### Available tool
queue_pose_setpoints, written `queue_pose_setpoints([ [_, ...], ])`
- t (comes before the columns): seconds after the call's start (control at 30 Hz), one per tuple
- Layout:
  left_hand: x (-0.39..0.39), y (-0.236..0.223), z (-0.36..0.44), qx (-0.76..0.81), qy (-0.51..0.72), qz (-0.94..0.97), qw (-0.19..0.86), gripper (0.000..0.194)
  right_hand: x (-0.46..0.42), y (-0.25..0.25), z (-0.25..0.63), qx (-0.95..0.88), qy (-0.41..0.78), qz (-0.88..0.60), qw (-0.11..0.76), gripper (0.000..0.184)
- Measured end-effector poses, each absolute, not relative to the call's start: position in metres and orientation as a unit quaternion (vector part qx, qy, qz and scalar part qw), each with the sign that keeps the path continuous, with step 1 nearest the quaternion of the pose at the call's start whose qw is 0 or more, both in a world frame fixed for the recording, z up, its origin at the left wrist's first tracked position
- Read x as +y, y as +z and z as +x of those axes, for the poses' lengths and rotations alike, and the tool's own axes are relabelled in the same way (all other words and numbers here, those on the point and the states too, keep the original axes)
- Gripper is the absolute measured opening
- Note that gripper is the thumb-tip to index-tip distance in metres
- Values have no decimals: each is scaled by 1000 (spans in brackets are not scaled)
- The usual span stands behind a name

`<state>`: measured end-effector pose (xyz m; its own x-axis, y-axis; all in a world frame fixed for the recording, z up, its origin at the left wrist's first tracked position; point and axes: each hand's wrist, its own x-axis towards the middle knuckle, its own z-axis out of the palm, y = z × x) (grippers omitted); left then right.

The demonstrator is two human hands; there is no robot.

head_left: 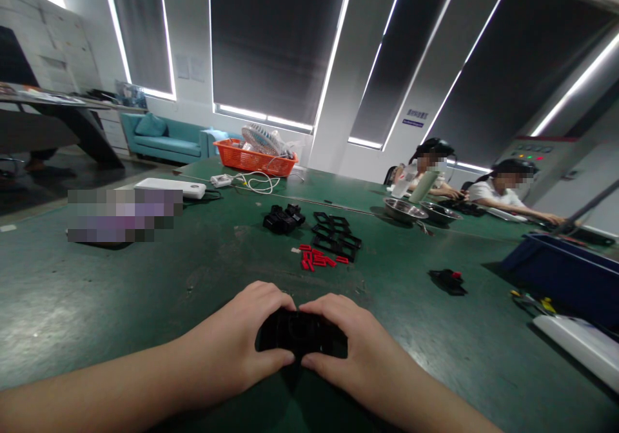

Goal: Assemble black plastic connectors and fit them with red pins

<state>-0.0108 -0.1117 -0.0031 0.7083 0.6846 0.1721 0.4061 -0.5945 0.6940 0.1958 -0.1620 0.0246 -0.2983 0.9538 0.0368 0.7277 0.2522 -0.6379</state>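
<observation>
Low at the front of the green table, my left hand (261, 333) and my right hand (336, 333) grip a glossy black plastic part (302, 335) from its two ends. Thumbs lie on its near side and fingers on the far side, with the fingertips almost meeting. The part's exact kind does not show; it is dark and partly covered by my hands. Beyond my hands lie several small red plastic clips (314, 259). Black rectangular frames (336, 236) are spread behind them, and a pile of black plastic blocks (284, 219) sits to their left.
A black piece with a red tab (449, 281) lies to the right, near a dark blue bin (570, 271) and a white device (580, 349). Metal bowls (405, 210), an orange basket (256, 160) and a white power bank (170, 188) stand farther off. Two people sit at the far right.
</observation>
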Motion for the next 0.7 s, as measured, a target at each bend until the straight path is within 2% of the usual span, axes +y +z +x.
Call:
queue_pose_setpoints([
  [0.7, -112, -1, -9, 316, 212, 867, 321, 30, -164, 23, 196, -776, 254, -531, 226, 38],
])
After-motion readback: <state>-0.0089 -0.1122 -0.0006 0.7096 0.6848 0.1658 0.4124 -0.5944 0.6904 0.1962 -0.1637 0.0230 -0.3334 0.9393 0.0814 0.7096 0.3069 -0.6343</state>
